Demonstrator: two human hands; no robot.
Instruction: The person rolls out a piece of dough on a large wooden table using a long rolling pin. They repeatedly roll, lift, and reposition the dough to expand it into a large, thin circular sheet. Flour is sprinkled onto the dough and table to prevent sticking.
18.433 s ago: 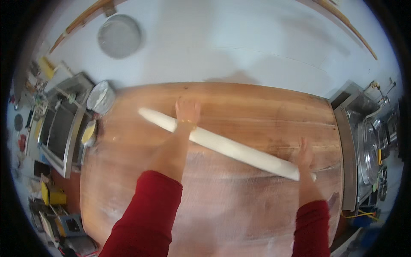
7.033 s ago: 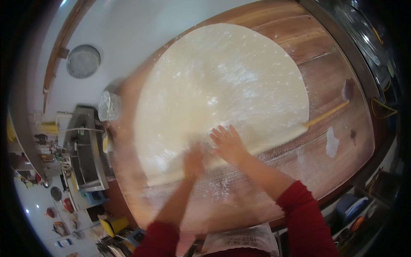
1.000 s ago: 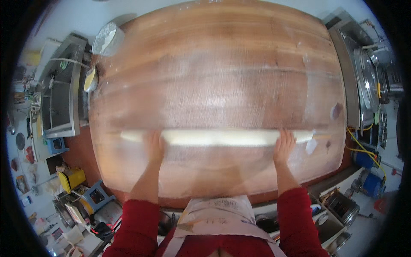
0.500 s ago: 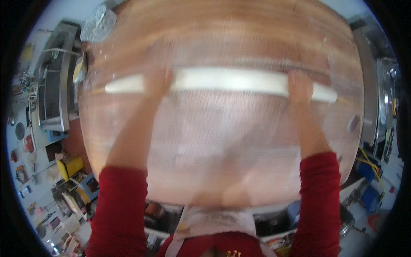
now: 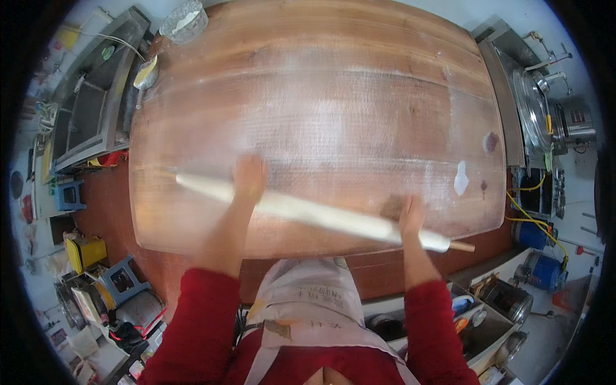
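Observation:
A long white sheet of dough (image 5: 324, 215) is wound round a thin wooden rolling pin (image 5: 462, 246), whose bare end sticks out at the right. The roll lies slantwise near the front of the wooden table, its right end closer to me. My left hand (image 5: 250, 176) is closed over the roll toward its left end, blurred by motion. Toward the right end my right hand (image 5: 412, 217) grips it, the fingers partly smeared.
The floury wooden table (image 5: 359, 96) spreads ahead. At its far left stand a clear bowl of white powder (image 5: 185, 23) and a scoop (image 5: 146, 74). A white patch (image 5: 461, 178) lies at the right. Blue stools (image 5: 122, 282) stand on the floor at left.
Both hands have drawn the dough roll back toward me. It lay nearly level farther up the table; now it slants, right end nearer. My view has shifted too.

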